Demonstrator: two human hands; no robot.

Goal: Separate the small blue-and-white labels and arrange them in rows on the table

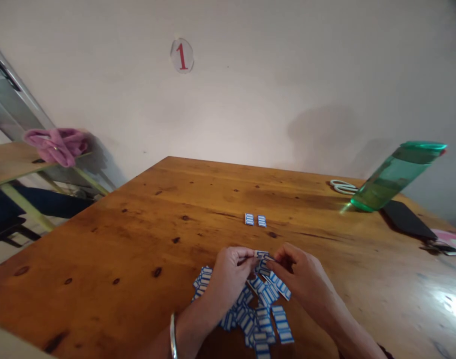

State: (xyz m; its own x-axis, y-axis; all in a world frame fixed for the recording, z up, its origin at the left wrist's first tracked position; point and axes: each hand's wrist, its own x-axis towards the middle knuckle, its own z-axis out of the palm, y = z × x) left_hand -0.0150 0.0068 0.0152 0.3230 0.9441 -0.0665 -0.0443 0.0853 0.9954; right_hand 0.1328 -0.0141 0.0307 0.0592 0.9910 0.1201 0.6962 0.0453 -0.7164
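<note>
Over a loose pile of small blue-and-white label sheets, my left hand and my right hand face each other with fingers pinched. A label sheet stretches from the left fingertips towards the right ones. A thin edge shows at the right fingertips, too small to tell whether it belongs to the same sheet. Past the hands, two small label stacks lie side by side on the wooden table. One loose sheet rests at the pile's right side.
At the right, a green bottle leans near a white coiled cable and a dark flat phone-like object. A wall stands behind the table. Off to the left, a pink cloth lies on another table.
</note>
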